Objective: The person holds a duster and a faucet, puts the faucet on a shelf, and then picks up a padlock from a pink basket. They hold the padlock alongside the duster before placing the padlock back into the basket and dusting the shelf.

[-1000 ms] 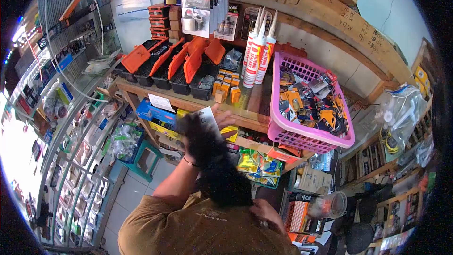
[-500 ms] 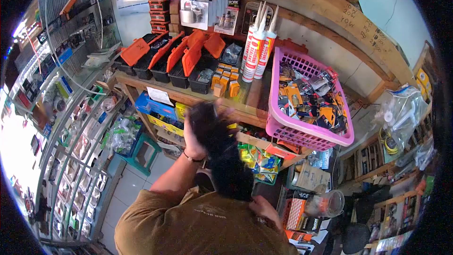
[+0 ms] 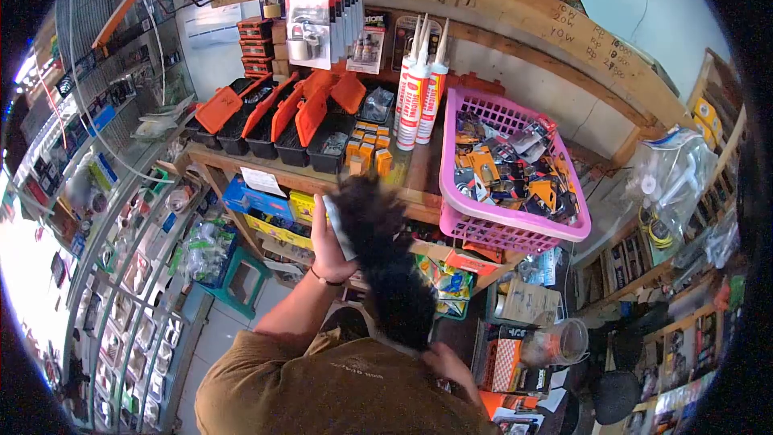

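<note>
My left hand [image 3: 328, 248] is raised in front of the shelf, its fingers around a flat, pale-edged item [image 3: 337, 228] whose kind I cannot tell. A black feather duster [image 3: 398, 298] covers most of that item, its feathery tip blurred by motion. My right hand [image 3: 448, 366] is low at the duster's near end, fingers closed where the handle is hidden. Just beyond the duster tip, small orange boxes [image 3: 371, 145] stand on the wooden shelf [image 3: 423, 201], beside silicone sealant tubes [image 3: 412, 109] and black bins with orange lids [image 3: 291, 133].
A pink basket [image 3: 515, 222] full of small packaged goods sits on the right of the shelf. Packaged padlocks [image 3: 308, 28] hang above. A green stool [image 3: 243, 278] stands at lower left by a glass display case [image 3: 121, 298]. A clear jar [image 3: 567, 343] is at lower right.
The duster's tip has swept over the item in my left hand, whose pale edge now shows. My view has shifted slightly, so the shelf goods appear further left.
</note>
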Available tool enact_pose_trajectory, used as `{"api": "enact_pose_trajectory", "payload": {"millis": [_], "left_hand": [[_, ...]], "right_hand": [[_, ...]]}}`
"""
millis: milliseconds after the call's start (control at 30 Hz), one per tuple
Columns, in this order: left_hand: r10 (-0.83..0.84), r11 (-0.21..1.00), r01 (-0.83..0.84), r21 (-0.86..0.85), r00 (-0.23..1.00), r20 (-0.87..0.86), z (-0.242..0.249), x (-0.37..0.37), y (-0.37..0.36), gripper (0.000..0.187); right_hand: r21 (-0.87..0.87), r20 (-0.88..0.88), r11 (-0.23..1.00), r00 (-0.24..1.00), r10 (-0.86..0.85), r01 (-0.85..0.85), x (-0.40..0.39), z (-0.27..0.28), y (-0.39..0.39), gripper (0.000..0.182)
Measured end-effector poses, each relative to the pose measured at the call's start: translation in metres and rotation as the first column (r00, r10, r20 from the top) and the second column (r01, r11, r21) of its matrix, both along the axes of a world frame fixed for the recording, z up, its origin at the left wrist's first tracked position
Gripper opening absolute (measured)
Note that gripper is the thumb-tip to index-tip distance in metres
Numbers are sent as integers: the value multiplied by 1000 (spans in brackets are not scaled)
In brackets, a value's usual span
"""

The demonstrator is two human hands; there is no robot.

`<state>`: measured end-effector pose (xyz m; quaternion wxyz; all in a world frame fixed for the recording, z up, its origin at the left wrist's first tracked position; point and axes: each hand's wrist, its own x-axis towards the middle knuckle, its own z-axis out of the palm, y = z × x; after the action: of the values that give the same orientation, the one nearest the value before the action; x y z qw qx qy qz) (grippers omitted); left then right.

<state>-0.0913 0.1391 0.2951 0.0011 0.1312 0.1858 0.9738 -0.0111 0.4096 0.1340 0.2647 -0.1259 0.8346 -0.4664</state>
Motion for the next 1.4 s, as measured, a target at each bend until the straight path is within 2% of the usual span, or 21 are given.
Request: {"api": "enact_pose_trajectory", "payload": {"millis": [67,100,167,233,367,400,467,567,633,667,733,800,867,900,967,1033,1200,1267,1300,1367,1400], "left_hand": [[-109,994,106,-25,964,-243,-17,-19,-4,69],[-118,993,117,-18,968,-222,-20,-20,-5,68],[-42,999,43,6,994,-96,-8,-7,-2,68],[60,998,-62,29,995,78,-4,-5,2,69],[-184,977,211,43,923,-337,-25,-22,-4,72],[-183,977,210,43,922,-343,-19,-18,-3,72],[35,999,-36,25,998,54,-3,0,0,75],[-88,996,89,2,986,-144,-6,-6,-1,76],[-183,981,196,12,934,-308,-14,-15,-7,72],[-179,981,192,10,932,-316,-10,-12,-6,72],[71,997,-71,-26,997,14,-1,0,-4,70],[-10,1000,11,21,999,-48,7,1,-2,70],[-200,976,218,19,926,-320,-6,-17,-7,73],[-192,978,208,25,937,-292,-9,-17,-8,76],[-106,993,112,42,986,-126,-1,-9,-5,77],[0,1000,-1,13,999,36,3,-7,-1,78],[-259,954,296,56,902,-344,-9,-22,-3,77],[-91,996,91,8,996,6,10,-2,3,78],[-35,999,34,-41,999,-27,12,-6,8,77],[-187,980,196,20,959,-212,-17,-25,-2,74],[-230,970,244,20,935,-272,-18,-32,-1,73]], "right_hand": [[-84,-546,989,836,56,-122,8,3,-2,20],[-86,-550,989,833,51,-117,6,9,-3,20],[-126,189,981,974,-122,148,-5,26,-3,23],[-26,93,999,995,-29,31,1,46,-8,23],[16,-192,994,975,111,-110,5,39,-2,24],[18,-197,994,974,112,-111,1,21,3,24],[-190,14,976,994,-106,107,-3,-5,5,21],[-28,-196,996,977,83,-90,14,11,0,17],[-90,-80,994,996,47,-54,9,31,-3,16],[-143,45,990,999,24,-17,6,36,-4,15],[-123,1,992,1000,20,-20,3,-1,3,16],[-109,-41,994,999,10,-14,7,-4,0,18],[-165,-512,981,859,6,-105,14,5,-3,18],[-167,-516,980,856,3,-104,11,12,-5,18],[-308,112,938,985,-134,162,3,23,-8,16],[-209,69,976,997,-47,61,5,13,-4,16],[-116,-218,991,975,33,-59,7,13,2,15],[-80,285,964,933,-220,252,8,47,-7,14],[-75,289,964,931,-223,255,12,47,-9,14],[-98,-215,992,975,52,-75,18,45,-11,16],[-93,-216,993,975,55,-77,15,37,-7,16]]}}
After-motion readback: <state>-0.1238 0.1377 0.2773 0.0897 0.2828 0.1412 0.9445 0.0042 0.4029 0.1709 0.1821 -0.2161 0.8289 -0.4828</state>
